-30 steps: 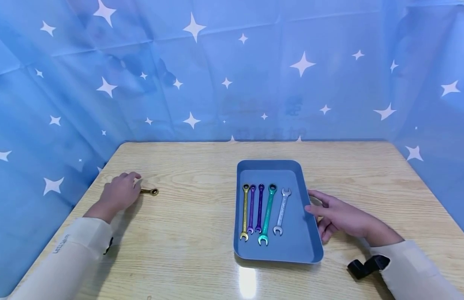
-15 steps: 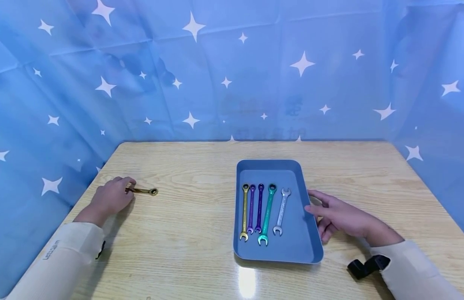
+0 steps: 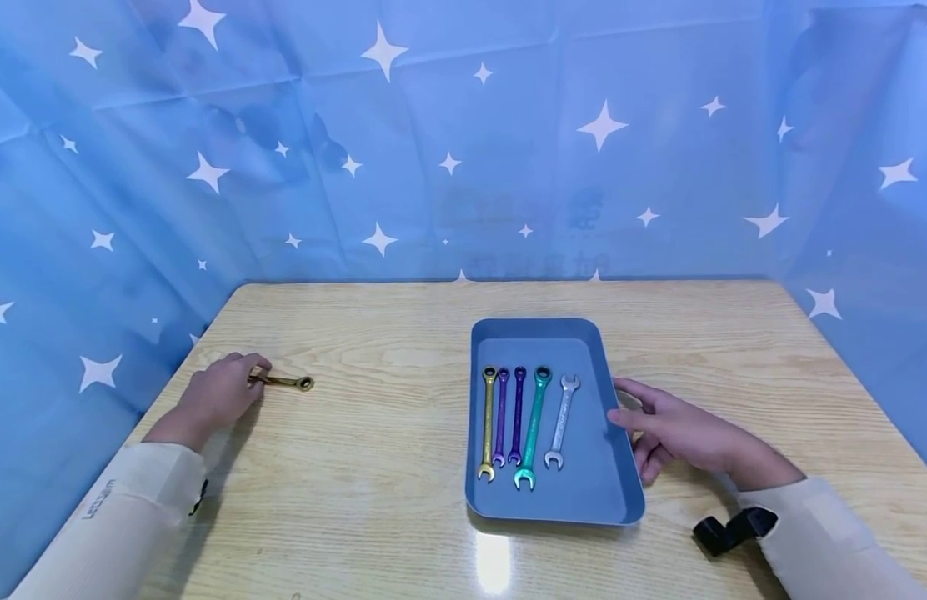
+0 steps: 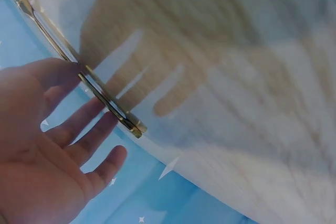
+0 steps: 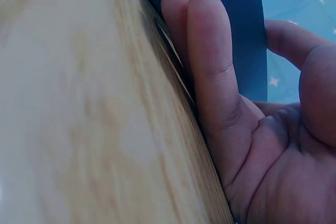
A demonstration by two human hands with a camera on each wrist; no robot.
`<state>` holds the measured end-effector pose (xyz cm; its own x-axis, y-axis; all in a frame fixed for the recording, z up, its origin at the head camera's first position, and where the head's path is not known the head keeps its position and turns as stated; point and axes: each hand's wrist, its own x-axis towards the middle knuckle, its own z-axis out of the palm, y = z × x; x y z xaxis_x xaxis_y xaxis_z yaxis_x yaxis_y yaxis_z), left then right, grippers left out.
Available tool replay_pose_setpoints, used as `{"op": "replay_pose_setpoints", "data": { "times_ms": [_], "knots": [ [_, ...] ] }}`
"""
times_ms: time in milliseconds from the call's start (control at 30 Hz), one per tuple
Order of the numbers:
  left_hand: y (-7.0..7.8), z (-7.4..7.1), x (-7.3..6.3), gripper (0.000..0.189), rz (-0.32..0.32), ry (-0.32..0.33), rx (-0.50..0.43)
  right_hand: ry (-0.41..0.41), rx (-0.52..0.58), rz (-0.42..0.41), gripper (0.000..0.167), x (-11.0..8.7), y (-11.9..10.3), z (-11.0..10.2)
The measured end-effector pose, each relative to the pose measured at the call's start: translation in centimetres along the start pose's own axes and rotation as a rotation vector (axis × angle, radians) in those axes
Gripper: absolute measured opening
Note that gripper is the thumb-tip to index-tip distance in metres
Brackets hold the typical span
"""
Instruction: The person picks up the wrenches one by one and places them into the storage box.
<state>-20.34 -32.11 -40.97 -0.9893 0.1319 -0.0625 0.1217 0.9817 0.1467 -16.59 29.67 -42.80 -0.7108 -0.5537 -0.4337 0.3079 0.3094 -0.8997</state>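
Observation:
At the table's left side lies a bronze-gold combination wrench point(image 3: 287, 381), its ring end pointing right. My left hand point(image 3: 222, 392) pinches it near its other end, which the fingers partly cover. The left wrist view shows the wrench point(image 4: 97, 90) edge-on, close to its reflection on the tabletop, between the thumb and fingers of my left hand point(image 4: 47, 140). On the right, my right hand point(image 3: 681, 433) holds the long side of a blue-grey tray point(image 3: 591, 492), thumb over the rim. In the right wrist view, fingers point(image 5: 212, 61) lie against the tray's outer wall point(image 5: 247, 40).
Inside the tray, several wrenches lie roughly side by side: a gold wrench point(image 3: 488, 425), two purple ones, a green wrench point(image 3: 533, 429) and a silver wrench point(image 3: 562, 421). A blue curtain point(image 3: 433, 150) with white stars hangs behind the wooden table point(image 3: 373, 467).
My left hand has shifted left along the bronze-gold wrench and now pinches it, so more of the wrench shows. My right hand and the tray stay in place.

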Motion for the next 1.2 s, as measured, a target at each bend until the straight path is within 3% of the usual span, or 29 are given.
{"op": "replay_pose_setpoints", "data": {
  "times_ms": [200, 567, 833, 1200],
  "knots": [
    [-0.2, -0.1, 0.1, 0.014, 0.057, 0.062, 0.019, 0.001, -0.002, 0.005, 0.084, 0.0, -0.3, 0.0],
    [-0.3, 0.2, 0.3, 0.006, 0.111, 0.096, 0.016, -0.001, 0.002, 0.005, 0.084, 0.1, -0.1, 0.0],
    [0.1, -0.3, 0.5, 0.009, 0.074, 0.017, -0.026, 0.001, -0.002, 0.012, 0.084, 0.1, -0.2, 0.0],
    [1.2, -0.4, 0.6, 0.009, 0.076, -0.091, -0.083, 0.006, -0.010, 0.019, 0.085, -0.1, -0.2, 0.1]
  ]
}}
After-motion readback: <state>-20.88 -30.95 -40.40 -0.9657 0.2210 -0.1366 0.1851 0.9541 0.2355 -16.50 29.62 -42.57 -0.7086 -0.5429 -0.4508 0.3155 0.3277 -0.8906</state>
